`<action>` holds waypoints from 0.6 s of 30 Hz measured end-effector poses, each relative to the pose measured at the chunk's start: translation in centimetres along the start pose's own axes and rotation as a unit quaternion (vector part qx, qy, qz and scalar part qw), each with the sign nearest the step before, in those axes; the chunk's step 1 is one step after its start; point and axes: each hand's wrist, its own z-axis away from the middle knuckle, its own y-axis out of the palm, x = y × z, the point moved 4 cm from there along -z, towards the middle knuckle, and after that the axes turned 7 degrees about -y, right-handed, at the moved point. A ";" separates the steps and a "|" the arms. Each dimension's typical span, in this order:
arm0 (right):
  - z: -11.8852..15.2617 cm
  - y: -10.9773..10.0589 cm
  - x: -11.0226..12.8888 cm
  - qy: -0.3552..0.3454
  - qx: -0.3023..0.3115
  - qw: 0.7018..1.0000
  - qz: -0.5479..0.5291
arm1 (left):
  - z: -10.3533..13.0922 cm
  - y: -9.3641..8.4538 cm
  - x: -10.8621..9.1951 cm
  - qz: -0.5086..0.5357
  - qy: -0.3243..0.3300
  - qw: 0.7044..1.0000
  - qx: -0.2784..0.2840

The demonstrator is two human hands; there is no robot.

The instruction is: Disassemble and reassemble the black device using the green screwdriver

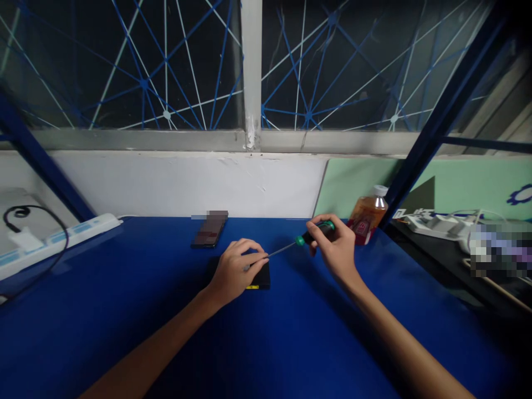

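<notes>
Item one: a flat black device point(260, 277) lay on the blue tabletop point(291, 343) just left of the frame's centre, a yellow mark showing at its near edge. The left hand point(235, 271) rested on top of it, fingers curled down and pressing it to the tabletop, covering most of its upper face; the fingertips point(260, 257) sat beside the tool's tip. Item two: a screwdriver point(305, 239) with a black and green handle and a thin metal shaft, slanting down from the right toward the device. The right hand point(334, 246), right of centre, was clamped around the handle, held above the tabletop and just apart from the left hand. The shaft spanned the gap between the two hands; whether its tip touched the device could not be told, the left fingers standing in front. Item three: a dark phone point(210, 229) lay flat on the tabletop behind the left hand, near the white wall, part of it blurred. Item four: a clear bottle point(368, 216) of amber liquid with a white cap and red label stood upright just behind the right hand, against a blue post. Item five: a white power strip point(62, 238) ran along the left edge of the frame, with a black cable point(25, 213) looped over it. Item six: white plugs and cords point(436, 224) lay at the right, on a neighbouring surface beyond the post.
</notes>
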 end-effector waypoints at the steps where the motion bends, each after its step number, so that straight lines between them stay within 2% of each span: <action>1: 0.0 0.0 0.0 -0.001 0.000 1.000 0.001 | 0.0 0.0 0.0 -0.004 -0.001 1.000 0.000; 18: 0.3 0.1 0.2 -0.030 0.006 0.999 0.029 | 0.2 0.1 0.3 -0.027 -0.006 1.000 0.001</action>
